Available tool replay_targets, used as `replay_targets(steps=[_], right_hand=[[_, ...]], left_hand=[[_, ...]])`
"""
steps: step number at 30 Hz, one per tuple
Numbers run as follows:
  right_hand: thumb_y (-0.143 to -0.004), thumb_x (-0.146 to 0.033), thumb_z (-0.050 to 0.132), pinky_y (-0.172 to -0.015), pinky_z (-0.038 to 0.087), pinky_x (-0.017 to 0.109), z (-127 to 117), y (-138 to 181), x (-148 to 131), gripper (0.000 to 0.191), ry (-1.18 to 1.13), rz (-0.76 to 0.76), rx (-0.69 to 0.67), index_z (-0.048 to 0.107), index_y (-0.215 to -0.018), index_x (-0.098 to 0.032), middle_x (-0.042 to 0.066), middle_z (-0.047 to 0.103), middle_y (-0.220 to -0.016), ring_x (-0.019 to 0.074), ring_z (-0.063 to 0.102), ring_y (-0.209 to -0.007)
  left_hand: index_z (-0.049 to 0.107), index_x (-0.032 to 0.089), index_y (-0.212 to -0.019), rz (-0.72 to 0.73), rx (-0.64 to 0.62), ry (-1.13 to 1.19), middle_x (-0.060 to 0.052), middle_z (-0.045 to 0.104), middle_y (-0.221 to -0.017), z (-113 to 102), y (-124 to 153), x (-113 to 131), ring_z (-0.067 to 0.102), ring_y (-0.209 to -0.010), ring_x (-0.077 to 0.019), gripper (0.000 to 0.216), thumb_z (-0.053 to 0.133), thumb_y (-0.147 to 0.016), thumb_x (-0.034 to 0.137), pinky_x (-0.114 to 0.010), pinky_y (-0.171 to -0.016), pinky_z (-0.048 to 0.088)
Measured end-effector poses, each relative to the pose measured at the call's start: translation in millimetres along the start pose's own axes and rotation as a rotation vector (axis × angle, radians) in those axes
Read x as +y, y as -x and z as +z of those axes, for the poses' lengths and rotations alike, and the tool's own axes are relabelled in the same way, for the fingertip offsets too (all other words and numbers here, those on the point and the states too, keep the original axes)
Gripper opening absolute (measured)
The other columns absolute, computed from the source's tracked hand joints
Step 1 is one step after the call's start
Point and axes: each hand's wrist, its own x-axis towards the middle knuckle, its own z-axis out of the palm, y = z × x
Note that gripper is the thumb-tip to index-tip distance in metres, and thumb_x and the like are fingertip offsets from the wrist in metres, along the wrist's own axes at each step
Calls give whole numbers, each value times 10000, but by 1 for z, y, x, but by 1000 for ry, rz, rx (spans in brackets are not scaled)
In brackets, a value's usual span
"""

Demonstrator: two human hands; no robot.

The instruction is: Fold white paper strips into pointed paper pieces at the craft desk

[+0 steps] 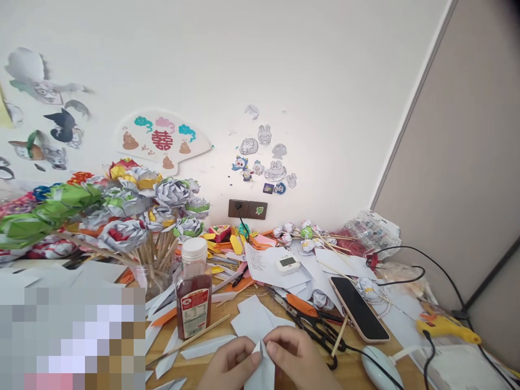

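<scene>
person sits at the worktop (pixel 195 371), both hands low in frame. left hand (pixel 231 363): thumb and fingers clamped on a folded white paper (pixel 260 376), pinching near its top. right hand (pixel 296 355): fingers closed on the same paper from the other side, the fingertips of both hands close together at the crease. paper sits between the hands, bottom center; its lower end runs out of frame.

just beyond the hands, a white sheet (pixel 252 313) lies on the worktop. left of it, an upright bottle (pixel 194 295) with white cap and dark red contents; a thin wooden stick (pixel 203 333) passes in front of the bottle. right of the right hand: black-handled scissors (pixel 320 327), then a dark-screened phone (pixel 361 310), a pale blue mouse (pixel 381 367) near the bottom edge, a yellow glue gun (pixel 450 329) further right. white timer (pixel 288 263) on papers behind. paper flowers (pixel 173 193) on sticks bunched at left. lower left corner pixelated, cannot tell contents.
</scene>
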Motion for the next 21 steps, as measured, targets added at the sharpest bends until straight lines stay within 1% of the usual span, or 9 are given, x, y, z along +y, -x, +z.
replay_targets(steps=[6, 10, 13, 16, 18, 19, 21], right_hand=[[-686, -438, 597, -621, 441, 287, 2, 1, 4, 319, -55, 18, 22, 648, -752, -130, 65, 623, -690, 194, 569, -670], [-668, -359, 628, -610, 444, 282, 2, 2, 6, 238, -77, 55, 32, 647, -740, -133, 50, 616, -681, 187, 568, -656], [-670, -286, 618, -601, 449, 275, 2, 2, 7, 170, -55, 64, 37, 645, -738, -132, 46, 620, -678, 184, 573, -652], [-675, -205, 588, -601, 452, 254, 2, 2, 8, 111, 9, 50, 38, 644, -740, -135, 43, 632, -695, 177, 580, -665], [-666, -167, 574, -588, 453, 239, 3, 2, 7, 101, 47, 46, 39, 645, -728, -131, 41, 635, -685, 170, 582, -654], [-660, -157, 570, -582, 452, 234, 3, 2, 6, 101, 63, 41, 41, 646, -721, -127, 43, 635, -679, 167, 582, -648], [-656, -150, 565, -574, 451, 227, 3, 2, 4, 104, 86, 29, 43, 648, -711, -119, 47, 634, -672, 164, 581, -639]], left_hand=[[540, 147, -612, 10, 8, -124, 70, 410, -500, -3, -5, -1, 359, -494, -88, 370, 635, -584, 504, -196, -461, 260], [575, 150, -600, 4, 29, -123, 55, 443, -524, -2, -1, 1, 399, -530, -105, 344, 629, -594, 489, -203, -485, 310], [601, 180, -623, -47, 138, -41, 35, 507, -581, -2, 6, 1, 466, -604, -137, 302, 617, -607, 481, -223, -547, 383], [618, 206, -760, -92, 249, 44, 5, 579, -682, -1, 11, 3, 512, -661, -162, 318, 560, -646, 497, -257, -614, 431], [619, 202, -736, -111, 279, -5, -6, 587, -708, 0, 11, 4, 517, -674, -165, 310, 544, -654, 492, -260, -623, 437], [617, 199, -692, -126, 285, -52, -2, 578, -685, 0, 10, 5, 510, -660, -162, 307, 545, -650, 494, -253, -605, 434], [602, 191, -608, -145, 251, -136, 21, 529, -595, 1, 6, 6, 481, -599, -144, 320, 556, -634, 507, -230, -542, 412]])
